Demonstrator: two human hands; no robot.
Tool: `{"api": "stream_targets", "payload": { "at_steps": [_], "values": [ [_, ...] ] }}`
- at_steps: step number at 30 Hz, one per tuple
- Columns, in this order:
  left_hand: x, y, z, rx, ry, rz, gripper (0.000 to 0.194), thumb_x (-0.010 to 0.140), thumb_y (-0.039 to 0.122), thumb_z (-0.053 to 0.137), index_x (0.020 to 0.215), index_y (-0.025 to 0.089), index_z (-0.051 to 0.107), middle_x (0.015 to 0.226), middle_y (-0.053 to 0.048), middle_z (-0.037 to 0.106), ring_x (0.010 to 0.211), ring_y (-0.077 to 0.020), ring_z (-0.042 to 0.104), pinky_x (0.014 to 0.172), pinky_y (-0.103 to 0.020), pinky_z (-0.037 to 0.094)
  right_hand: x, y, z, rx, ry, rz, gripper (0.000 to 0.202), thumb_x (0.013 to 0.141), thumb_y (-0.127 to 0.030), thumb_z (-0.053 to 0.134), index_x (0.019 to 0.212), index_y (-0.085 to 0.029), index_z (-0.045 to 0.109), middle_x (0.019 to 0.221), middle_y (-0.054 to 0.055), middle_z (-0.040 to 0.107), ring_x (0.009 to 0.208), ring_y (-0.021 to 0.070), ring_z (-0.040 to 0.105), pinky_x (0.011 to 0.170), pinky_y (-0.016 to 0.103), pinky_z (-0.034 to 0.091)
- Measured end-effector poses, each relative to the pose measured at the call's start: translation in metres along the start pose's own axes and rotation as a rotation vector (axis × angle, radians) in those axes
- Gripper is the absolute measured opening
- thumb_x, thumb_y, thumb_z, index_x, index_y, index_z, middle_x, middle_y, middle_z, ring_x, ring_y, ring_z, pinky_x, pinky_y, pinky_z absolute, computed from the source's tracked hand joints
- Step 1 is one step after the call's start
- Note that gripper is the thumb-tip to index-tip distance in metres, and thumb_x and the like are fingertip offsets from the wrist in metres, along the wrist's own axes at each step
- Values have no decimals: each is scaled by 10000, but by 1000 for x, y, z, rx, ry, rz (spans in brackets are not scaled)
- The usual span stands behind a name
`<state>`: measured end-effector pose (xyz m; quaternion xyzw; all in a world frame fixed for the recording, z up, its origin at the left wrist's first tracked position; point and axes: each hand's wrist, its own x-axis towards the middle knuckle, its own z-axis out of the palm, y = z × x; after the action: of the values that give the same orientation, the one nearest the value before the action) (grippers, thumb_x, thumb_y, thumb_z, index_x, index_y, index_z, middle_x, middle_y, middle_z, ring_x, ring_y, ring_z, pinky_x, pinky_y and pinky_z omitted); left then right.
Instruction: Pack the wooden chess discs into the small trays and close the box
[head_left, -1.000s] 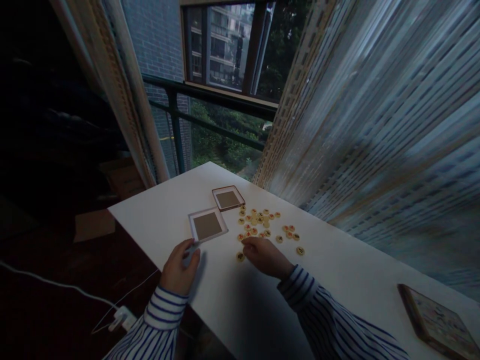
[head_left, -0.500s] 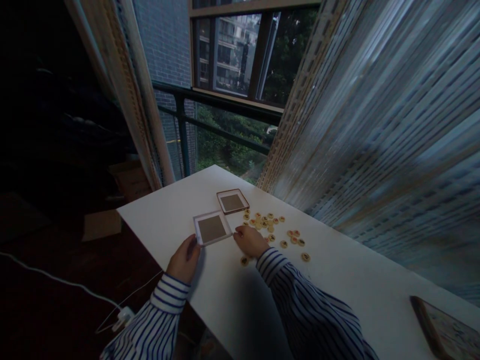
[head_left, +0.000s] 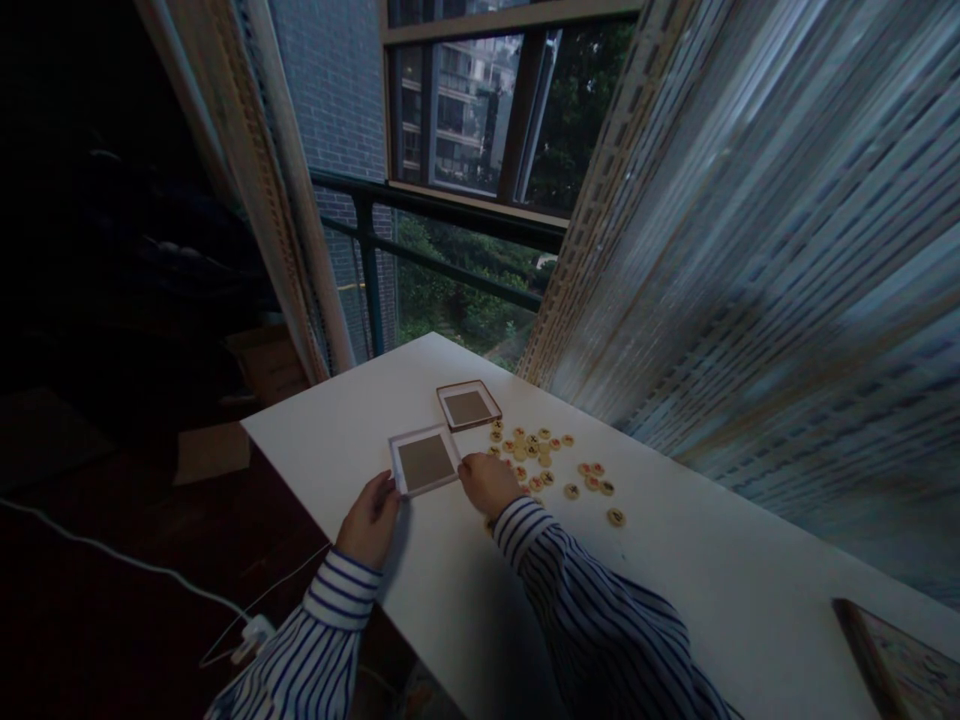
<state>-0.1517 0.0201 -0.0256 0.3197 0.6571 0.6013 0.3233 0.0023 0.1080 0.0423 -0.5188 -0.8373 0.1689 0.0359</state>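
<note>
A shallow square box half (head_left: 400, 489) with a pale rim and a grey-brown square inside is held by its left near corner in my left hand (head_left: 369, 522), fingers closed on the rim. At its right edge, my right hand (head_left: 489, 484) pinches the rim with fingers curled in. Just beyond lies a second, similar box half (head_left: 476, 426) with a brown rim, flat on the white table. Several round Chinese chess pieces (head_left: 571, 492) with red or black characters are scattered right of my right hand. That hand and its sleeve partly hide some of them.
The white table (head_left: 322, 400) runs from a corner near the window railing (head_left: 450, 265) toward the lower right. A dark-edged flat object (head_left: 900, 660) rests at its right. Curtains (head_left: 787, 300) hang along the right side. A white cable and plug (head_left: 255, 635) lie at lower left.
My right hand has moved slightly left, from beside the pale-rimmed box half onto its right edge. My left hand keeps its hold. The whole view has shifted a little.
</note>
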Motion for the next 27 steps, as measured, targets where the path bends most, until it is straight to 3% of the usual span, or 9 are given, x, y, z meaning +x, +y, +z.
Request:
{"api": "stream_targets", "payload": {
  "at_steps": [6,12,19,24,27],
  "values": [
    [-8,3,0,-160,93,-4,446,644,394,606,1009,151,524,1061,-159,630,939,-254,623,823,-440,493,-3,3,0,125,19,-6,268,824,-256,428,894,-159,668,923,115,691,906,201,617,757,279,408],
    [-11,12,0,-156,146,3,446,624,363,652,1004,158,538,1002,-130,640,765,-205,652,680,-372,544,-13,7,-8,276,59,-9,271,800,-282,498,1018,-160,604,955,65,679,884,155,608,741,237,418],
    [-9,13,2,-138,66,-24,372,606,294,671,940,139,620,920,-106,686,860,-232,654,810,-392,526,-37,18,-19,368,50,2,233,760,-264,546,981,-190,549,853,13,676,759,137,620,648,233,420],
    [-16,21,12,-113,61,64,406,614,347,648,953,124,620,915,-107,697,895,-235,650,865,-396,506,-51,28,-26,410,82,-64,239,742,-198,547,976,-183,502,826,15,653,714,130,600,644,239,409],
    [-20,30,18,-102,0,66,437,597,383,663,943,120,620,925,-114,698,892,-244,651,850,-400,518,-60,34,-32,419,99,-83,235,741,-182,548,968,-184,490,808,9,643,698,127,587,640,236,405]
  ]
}}
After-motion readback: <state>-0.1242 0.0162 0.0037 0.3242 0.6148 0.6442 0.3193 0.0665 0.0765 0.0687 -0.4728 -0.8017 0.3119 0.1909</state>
